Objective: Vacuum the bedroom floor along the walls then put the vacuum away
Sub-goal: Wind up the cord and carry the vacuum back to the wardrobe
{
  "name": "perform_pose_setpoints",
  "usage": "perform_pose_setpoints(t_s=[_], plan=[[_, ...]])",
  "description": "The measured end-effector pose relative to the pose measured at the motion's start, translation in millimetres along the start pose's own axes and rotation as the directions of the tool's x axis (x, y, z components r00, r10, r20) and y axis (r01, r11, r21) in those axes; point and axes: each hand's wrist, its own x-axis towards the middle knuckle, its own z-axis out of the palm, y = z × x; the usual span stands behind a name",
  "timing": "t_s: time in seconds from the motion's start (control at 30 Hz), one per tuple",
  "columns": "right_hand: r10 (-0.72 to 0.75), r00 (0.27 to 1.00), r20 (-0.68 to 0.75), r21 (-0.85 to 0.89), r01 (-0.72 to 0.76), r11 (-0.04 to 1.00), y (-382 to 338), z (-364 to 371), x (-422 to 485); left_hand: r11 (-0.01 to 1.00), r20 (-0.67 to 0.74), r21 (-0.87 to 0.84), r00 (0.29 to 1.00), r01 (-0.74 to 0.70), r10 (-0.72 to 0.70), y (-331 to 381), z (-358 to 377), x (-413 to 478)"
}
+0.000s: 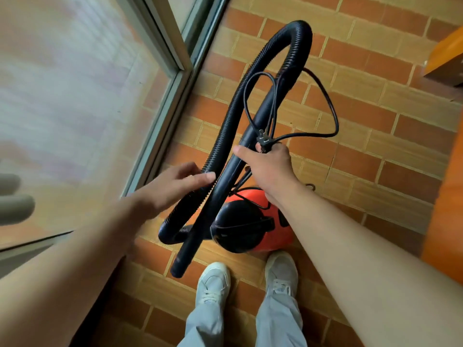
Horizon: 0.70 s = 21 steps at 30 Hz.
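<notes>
Two hands up, red vacuum point(285, 234) on the floor point(375, 121) below them.
Right hand point(269, 169) grips the down-slanting wand point(198, 236) and cord point(332, 108) together; left hand point(172, 187), nearer the looped hose point(298, 46), lays straight fingers point(203, 177) against it.

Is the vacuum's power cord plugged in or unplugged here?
Unplugged: the plug, prongs bare, sits in the right hand with the looped cord.

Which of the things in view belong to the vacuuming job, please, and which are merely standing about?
Job: red vacuum body; ribbed hose, touched by the left hand; rigid wand and cord plug, gripped by the right hand.
Standing about: glass door frame; orange furniture.
</notes>
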Motion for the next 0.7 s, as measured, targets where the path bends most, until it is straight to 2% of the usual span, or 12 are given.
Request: perform_pose_setpoints(t_s=[0.1, 0.17, 0.33, 0.47, 0.6, 0.7], plan=[[-0.032, 0.995, 0.095, 0.015, 0.03, 0.999, -4.4, 4.0, -4.5, 0.927, 0.113, -0.346, 0.988, 0.141, -0.108, 20.3, -13.8, 20.5], [-0.049, 0.992, 0.12, 0.008, 0.049, 0.999, -6.0, 3.5, -3.8, 0.861, 0.159, -0.454, 0.972, 0.228, -0.173, 26.2, -21.6, 35.7], [-0.106, 0.978, 0.181, -0.01, 0.109, 0.994, -4.2, 9.1, -4.8, 0.896, 0.167, -0.352, 0.96, 0.27, -0.224, 32.2, -16.0, 58.8], [-0.107, 0.975, 0.197, -0.064, 0.121, 0.991, 2.1, 15.8, -3.8, 0.932, 0.268, -0.322, 0.96, 0.166, -0.078, 32.5, -4.6, 51.9], [-0.052, 0.98, 0.191, -0.201, 0.091, 0.975, 4.5, 13.6, -5.6, 0.948, 0.219, -0.311, 0.976, 0.068, 0.002, 33.5, -2.8, 45.7], [-0.022, 0.973, 0.229, -0.287, 0.09, 0.954, 6.2, 10.1, -13.3, 0.973, 0.206, -0.228, 0.978, 0.036, 0.013, 32.5, -7.0, 40.7]])
